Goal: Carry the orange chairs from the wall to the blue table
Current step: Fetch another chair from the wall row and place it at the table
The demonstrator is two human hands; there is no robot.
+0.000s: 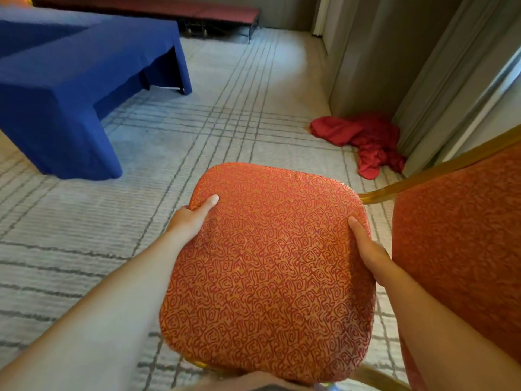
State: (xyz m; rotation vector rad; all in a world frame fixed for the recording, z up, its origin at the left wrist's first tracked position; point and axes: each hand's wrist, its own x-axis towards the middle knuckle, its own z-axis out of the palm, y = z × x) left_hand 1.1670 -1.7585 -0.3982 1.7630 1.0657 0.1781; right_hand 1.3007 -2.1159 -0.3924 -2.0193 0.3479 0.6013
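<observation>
Left hand (191, 218) and right hand (366, 252) both hold the orange chair (267, 277) by its seat, one on each side edge, arms stretched forward and down. Far left, the blue table (70, 88) stands draped to the floor in blue cloth, its near corner well apart from the chair, with pale carpet (84, 215) crossed by grey lines between them. Next comes the left hand, clasping the seat's upper left edge: its thumb lies flat on the patterned fabric and the fingers wrap out of sight beneath. The seat fills the lower middle of the view, a rounded orange cushion with a red swirl pattern, raised above the carpet and tilted a little. On its right edge the right hand grips the same way, thumb on top pointing forward, fingers hidden under the rim. Beyond it, a crumpled red cloth (363, 139) lies on the carpet against the foot of the grey wall (363, 52). Farthest right, an orange padded back (462, 235) edged by a gold frame (423, 176) stands just beside the seat; whether it belongs to the held chair or to another I cannot tell. At the far end of the room a low red bench (174, 11) runs along the wall behind the table
</observation>
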